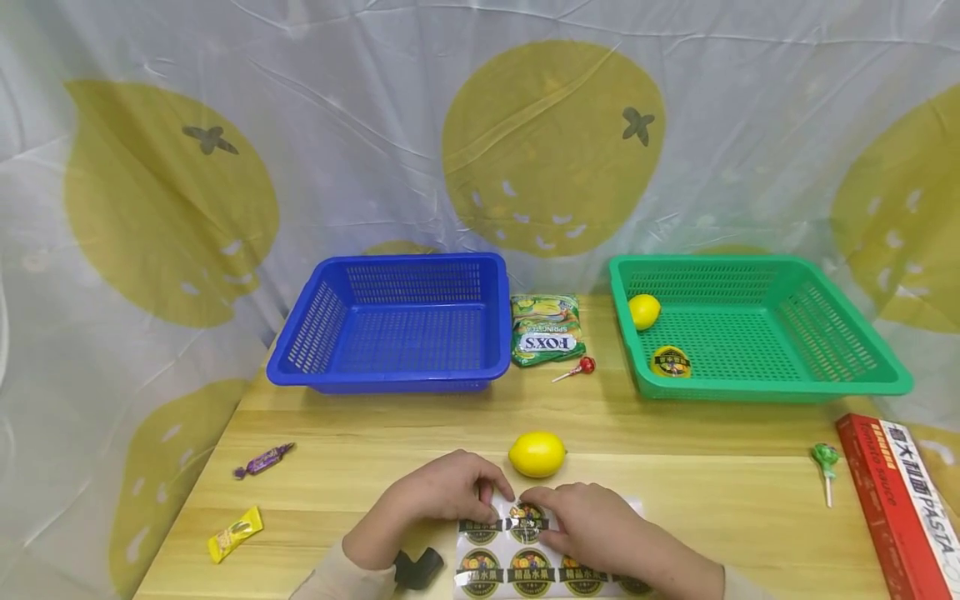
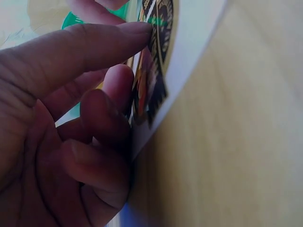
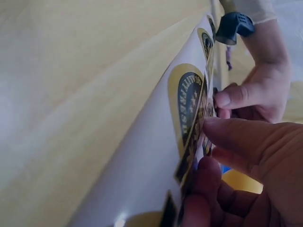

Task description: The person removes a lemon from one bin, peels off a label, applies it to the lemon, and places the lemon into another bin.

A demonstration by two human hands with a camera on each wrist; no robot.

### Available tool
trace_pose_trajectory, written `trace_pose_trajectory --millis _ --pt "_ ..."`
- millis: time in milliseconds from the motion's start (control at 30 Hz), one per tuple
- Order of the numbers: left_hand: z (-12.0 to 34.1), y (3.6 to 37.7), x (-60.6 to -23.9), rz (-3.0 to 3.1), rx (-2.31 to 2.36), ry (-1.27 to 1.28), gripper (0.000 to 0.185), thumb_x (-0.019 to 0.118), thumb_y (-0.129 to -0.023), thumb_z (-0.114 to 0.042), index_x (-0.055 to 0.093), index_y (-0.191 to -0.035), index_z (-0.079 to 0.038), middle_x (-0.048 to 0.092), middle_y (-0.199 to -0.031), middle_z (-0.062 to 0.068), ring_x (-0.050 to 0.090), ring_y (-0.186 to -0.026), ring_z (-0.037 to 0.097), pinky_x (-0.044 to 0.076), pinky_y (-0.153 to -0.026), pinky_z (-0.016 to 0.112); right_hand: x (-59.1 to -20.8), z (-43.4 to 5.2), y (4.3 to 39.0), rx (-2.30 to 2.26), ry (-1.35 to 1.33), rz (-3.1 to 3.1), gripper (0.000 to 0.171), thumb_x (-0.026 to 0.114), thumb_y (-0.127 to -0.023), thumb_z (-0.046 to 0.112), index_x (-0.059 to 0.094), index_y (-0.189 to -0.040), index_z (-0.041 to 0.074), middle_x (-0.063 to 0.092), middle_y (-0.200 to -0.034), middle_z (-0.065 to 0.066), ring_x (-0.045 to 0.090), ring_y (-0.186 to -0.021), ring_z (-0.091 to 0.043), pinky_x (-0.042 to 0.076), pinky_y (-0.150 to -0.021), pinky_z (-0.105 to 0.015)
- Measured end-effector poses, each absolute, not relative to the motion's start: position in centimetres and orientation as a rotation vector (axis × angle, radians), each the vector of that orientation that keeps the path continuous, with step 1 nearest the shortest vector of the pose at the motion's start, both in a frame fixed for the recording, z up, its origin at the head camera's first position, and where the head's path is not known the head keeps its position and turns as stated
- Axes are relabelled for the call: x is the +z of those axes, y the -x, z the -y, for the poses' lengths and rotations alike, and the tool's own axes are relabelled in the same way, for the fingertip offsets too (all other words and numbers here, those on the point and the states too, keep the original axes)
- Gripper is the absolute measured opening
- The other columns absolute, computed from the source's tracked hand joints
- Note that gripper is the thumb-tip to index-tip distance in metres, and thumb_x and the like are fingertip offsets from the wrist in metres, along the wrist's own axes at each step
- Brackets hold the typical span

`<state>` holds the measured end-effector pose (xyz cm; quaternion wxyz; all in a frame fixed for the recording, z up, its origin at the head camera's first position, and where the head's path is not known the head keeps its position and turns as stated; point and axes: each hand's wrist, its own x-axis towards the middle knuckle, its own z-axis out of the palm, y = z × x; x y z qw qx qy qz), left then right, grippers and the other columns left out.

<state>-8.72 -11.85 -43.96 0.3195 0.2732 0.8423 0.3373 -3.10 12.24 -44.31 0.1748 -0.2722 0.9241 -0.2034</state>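
Wooden table (image 1: 360, 433) before a lemon-printed curtain (image 1: 225, 125).

Your left hand (image 1: 442, 492) lies knuckles-up near the front edge of the table, fingers (image 2: 102, 42) curled with the tips pressed down against the sticker sheet (image 1: 540, 554); your left forearm runs back to the front edge in a pale sleeve, with a dark band at the wrist. Your right hand (image 1: 592, 525) lies just beside it, also knuckles-up, thumb and forefinger tips (image 3: 236, 135) pinching at a sticker on the same sheet. The fingertips of the two hands nearly meet over the sheet's far edge, and both forearms angle inward from the front edge.
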Motion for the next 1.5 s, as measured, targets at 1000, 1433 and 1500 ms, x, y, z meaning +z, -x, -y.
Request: trace_pose_trajectory --millis 1000,1433,1500 --pt "11.8 8.9 -44.1 -2.219 0.879 -0.719 0.027 0.086 -0.076 -0.007 0.077 -0.096 -0.023 0.058 -0.068 -0.01 0.049 -0.059 0.003 0.039 -0.057 0.019 -44.5 -11.5 3.5 -0.722 0.696 -2.571 0.026 0.077 -0.091 0.029 0.06 -0.11 0.027 0.049 -0.063 0.014 0.043 -0.053 -0.003 0.037 -0.048 -0.023" --pt "11.8 9.1 -44.3 -2.22 0.886 -0.725 0.024 0.086 -0.077 -0.008 0.076 -0.095 -0.022 0.058 -0.068 -0.01 0.049 -0.059 0.002 0.04 -0.057 0.018 -43.4 -12.7 3.1 -1.065 0.615 -2.485 0.011 0.067 -0.099 0.027 0.058 -0.093 0.027 0.049 -0.064 0.016 0.041 -0.054 0.003 0.039 -0.051 -0.019" --pt "11.8 9.1 -44.3 -2.222 0.884 -0.72 0.024 0.085 -0.077 -0.009 0.076 -0.095 -0.022 0.058 -0.068 -0.01 0.049 -0.06 0.002 0.04 -0.057 0.018 -43.2 -13.0 2.9 -1.153 0.544 -2.445 0.011 0.067 -0.099 0.028 0.059 -0.092 0.025 0.053 -0.066 0.015 0.043 -0.055 0.003 0.04 -0.051 -0.019"
